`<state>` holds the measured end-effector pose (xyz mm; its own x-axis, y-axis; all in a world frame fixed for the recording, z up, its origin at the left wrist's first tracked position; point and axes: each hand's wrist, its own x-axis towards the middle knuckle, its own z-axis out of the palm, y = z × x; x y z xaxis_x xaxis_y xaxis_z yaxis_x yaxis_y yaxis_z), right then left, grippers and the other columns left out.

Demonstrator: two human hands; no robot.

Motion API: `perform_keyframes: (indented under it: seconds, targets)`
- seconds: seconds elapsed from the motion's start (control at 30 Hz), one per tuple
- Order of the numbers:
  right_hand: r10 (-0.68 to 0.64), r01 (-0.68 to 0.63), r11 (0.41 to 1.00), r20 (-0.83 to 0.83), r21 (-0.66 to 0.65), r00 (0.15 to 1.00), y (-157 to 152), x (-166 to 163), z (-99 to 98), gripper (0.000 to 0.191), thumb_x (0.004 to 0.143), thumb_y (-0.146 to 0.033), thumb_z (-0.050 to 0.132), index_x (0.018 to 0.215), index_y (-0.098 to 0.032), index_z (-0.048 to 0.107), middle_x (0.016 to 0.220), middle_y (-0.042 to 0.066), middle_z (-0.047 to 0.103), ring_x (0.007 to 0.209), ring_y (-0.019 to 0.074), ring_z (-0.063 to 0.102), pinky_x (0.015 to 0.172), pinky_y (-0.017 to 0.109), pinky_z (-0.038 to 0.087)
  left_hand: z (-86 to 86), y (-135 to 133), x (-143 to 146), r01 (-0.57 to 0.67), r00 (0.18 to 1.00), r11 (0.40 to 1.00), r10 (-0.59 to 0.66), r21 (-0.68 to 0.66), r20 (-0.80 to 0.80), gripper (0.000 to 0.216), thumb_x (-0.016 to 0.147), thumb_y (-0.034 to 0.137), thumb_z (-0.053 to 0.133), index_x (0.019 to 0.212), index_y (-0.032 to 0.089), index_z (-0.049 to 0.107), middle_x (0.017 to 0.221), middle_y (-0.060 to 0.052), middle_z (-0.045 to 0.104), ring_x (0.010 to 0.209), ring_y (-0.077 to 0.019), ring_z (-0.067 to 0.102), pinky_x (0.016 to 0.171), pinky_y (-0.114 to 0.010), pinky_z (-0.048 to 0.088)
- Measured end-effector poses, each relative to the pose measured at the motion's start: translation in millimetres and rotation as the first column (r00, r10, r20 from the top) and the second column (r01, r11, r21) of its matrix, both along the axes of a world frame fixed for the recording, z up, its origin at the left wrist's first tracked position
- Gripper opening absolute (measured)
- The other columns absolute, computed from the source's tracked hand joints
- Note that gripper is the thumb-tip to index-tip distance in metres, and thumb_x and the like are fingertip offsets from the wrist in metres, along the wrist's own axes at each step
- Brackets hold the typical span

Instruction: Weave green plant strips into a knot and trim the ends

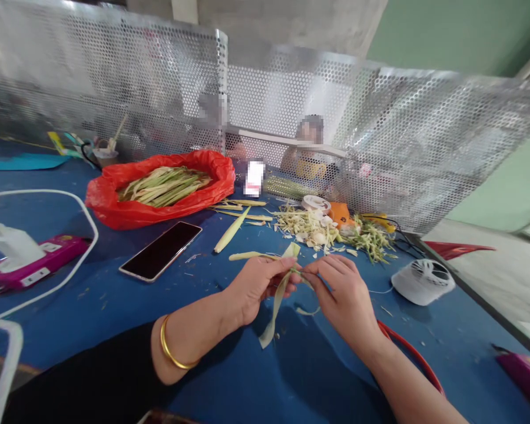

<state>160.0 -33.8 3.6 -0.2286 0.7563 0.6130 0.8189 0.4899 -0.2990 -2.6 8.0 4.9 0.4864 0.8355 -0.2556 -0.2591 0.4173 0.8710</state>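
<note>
**Item held.** The stalk [292, 250] is a thin, pale green piece of plant, held above the blue table [92, 277] just in front of the person and between both hands. A loose strip [271, 318] hangs limp from it, with its end curling toward the table.

**Handling, as judged.** The stalk looks very light. The core is probably fairly stiff, while the outer layers look soft, fibrous and easy to tear. It would be best gripped on the firm core, with only the fingertips taking the loose layer.

**Hands.** The left hand [256, 285] is closed around the stalk, thumb on top. The right hand [342, 294] meets it with fingertips pinched together on the stalk's near end. Neither hand is open.

**Surroundings.** A red bag [115, 212] of similar stalks lies well to the left. A phone [161, 250] lies near it, a heap of trimmings [318, 227] sits beyond the hands, and a small white fan [424, 281] stands to the right.
</note>
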Motion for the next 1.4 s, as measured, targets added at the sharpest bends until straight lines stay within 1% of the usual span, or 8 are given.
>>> perform_keyframes:
  seconds: [0.23,0.37,0.5,0.7,0.83,1.03,1.17,1.4]
  targets:
    - [-0.056,0.053,0.998,0.09,0.029,0.994,3,1,-3.1,0.021,0.093,-0.018,0.043,0.075,-0.02,0.055,0.073,0.002,0.061,0.074,0.0181,0.056,0.087,0.036,0.037,-4.1,1,1,-0.058,0.998,0.998,0.058,-0.002,-0.028,0.018,0.07,0.025,0.072,0.079,0.009,0.073,0.066,-0.007,0.068,0.055,-0.0093,0.058,0.06,-0.021,0.047]
    - [-0.06,0.026,0.981,-0.175,-0.19,0.983,6,2,-6.3,0.02,0.092,-0.026,0.047,0.077,-0.021,0.06,0.077,0.002,0.063,0.078,0.0185,0.057,0.078,0.032,0.04,-2.0,0,3,-0.049,0.997,0.998,0.051,0.028,-0.062,0.016,0.071,0.024,0.071,0.078,0.01,0.073,0.064,-0.005,0.067,0.052,-0.0083,0.057,0.058,-0.02,0.046]
    - [-0.132,-0.125,0.9,-0.533,-0.417,0.836,7,-2,-9.8,0.025,0.088,-0.04,0.052,0.082,-0.019,0.065,0.081,0.002,0.065,0.079,0.0183,0.058,0.071,0.029,0.043,-1.9,-6,4,0.049,0.992,0.998,-0.042,0.05,-0.117,0.016,0.072,0.026,0.07,0.076,0.011,0.072,0.063,-0.005,0.067,0.053,-0.0091,0.058,0.059,-0.021,0.048]
    - [-0.245,-0.193,0.865,-0.725,-0.464,0.644,4,-10,-16.8,0.028,0.077,-0.038,0.065,0.059,-0.019,0.053,0.057,-0.004,0.052,0.055,0.0111,0.044,0.053,0.024,0.034,-4.1,-12,8,0.09,0.976,0.993,-0.073,0.074,-0.204,0.011,0.072,0.022,0.067,0.066,0.013,0.069,0.059,-0.004,0.067,0.052,-0.01,0.058,0.059,-0.023,0.049]
    - [-0.244,-0.11,0.906,-0.716,-0.409,0.654,3,-10,-20.9,0.026,0.08,-0.035,0.062,0.061,-0.019,0.053,0.058,-0.004,0.049,0.057,0.0115,0.042,0.055,0.025,0.035,-6.3,-12,9,0.096,0.977,0.993,-0.08,0.075,-0.195,0.008,0.071,0.019,0.067,0.065,0.013,0.069,0.059,-0.005,0.068,0.052,-0.0107,0.059,0.057,-0.023,0.046]
    - [-0.19,0.033,0.954,-0.518,-0.298,0.834,3,-7,-13.2,0.021,0.087,-0.035,0.054,0.078,-0.019,0.063,0.076,0.002,0.063,0.074,0.0174,0.055,0.068,0.028,0.041,-8.1,-7,5,0.07,0.996,0.997,-0.072,-0.034,-0.047,0.02,0.071,0.03,0.071,0.077,0.011,0.072,0.072,-0.009,0.072,0.061,-0.0145,0.064,0.069,-0.029,0.05]
    - [-0.215,0.17,0.975,-0.449,-0.14,0.867,-5,-6,-5.6,0.021,0.088,-0.036,0.053,0.08,-0.021,0.064,0.078,0.002,0.065,0.075,0.0178,0.057,0.068,0.027,0.042,-1.8,-2,2,-0.026,0.996,0.998,0.031,-0.058,0.081,0.018,0.071,0.024,0.072,0.083,0.011,0.072,0.08,-0.01,0.073,0.071,-0.0154,0.066,0.076,-0.028,0.05]
    - [-0.07,-0.127,0.901,-0.428,-0.415,0.901,-6,-21,-10.7,0.031,0.085,-0.039,0.055,0.062,-0.018,0.061,0.061,-0.001,0.057,0.061,0.0148,0.05,0.057,0.025,0.039,2.0,-1,3,-0.12,0.979,0.992,0.126,-0.048,0.16,0.022,0.063,0.012,0.077,0.084,0.011,0.071,0.078,-0.009,0.073,0.075,-0.0153,0.067,0.075,-0.026,0.05]
